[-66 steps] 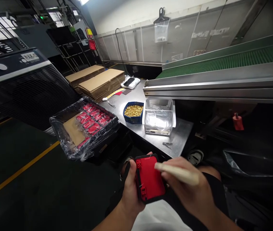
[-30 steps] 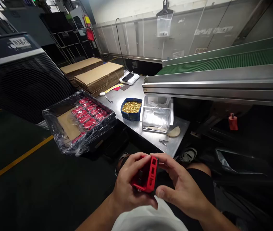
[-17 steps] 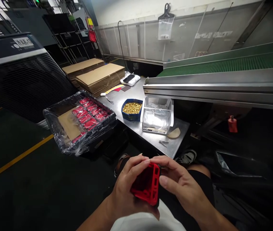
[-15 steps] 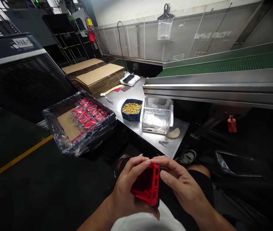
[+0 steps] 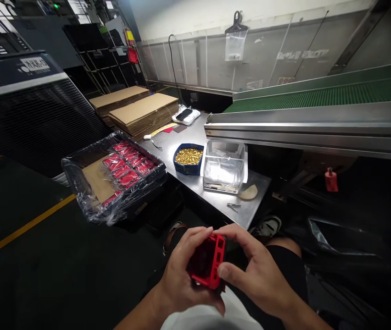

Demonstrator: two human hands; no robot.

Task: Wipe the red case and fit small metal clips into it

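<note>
- The left hand (image 5: 181, 279) is wrapped around the red housing (image 5: 206, 262), with its fingers curled over the top edge and its palm cupping the part from the left and below.
- The right hand (image 5: 259, 275) also grips the housing: its fingertips meet the top corner and its thumb presses against the lower right edge.
- The housing sits between the two hands, low in the view, above the person's lap and short of the steel table (image 5: 254, 208).
- Two seconds ago the right hand held a pale tool over the housing's flat red face. Now that hand holds nothing but the part, and a pale tool (image 5: 249, 192) lies on the table just beside the clear plastic box (image 5: 223, 167).
- The housing has also been turned. Its broad face no longer looks up at the camera; the narrow side with the square openings now faces the right hand.
- Over the last half second it has dipped slightly and the right thumb has slid lower on it.
- By these signs the tool work on the flat face has given way to bare-fingered handling of the part's edge.
- The blue bowl of brass pieces (image 5: 188, 158) and the film-wrapped tray of red parts (image 5: 113, 176) lie where they were, well apart from both hands.
</note>
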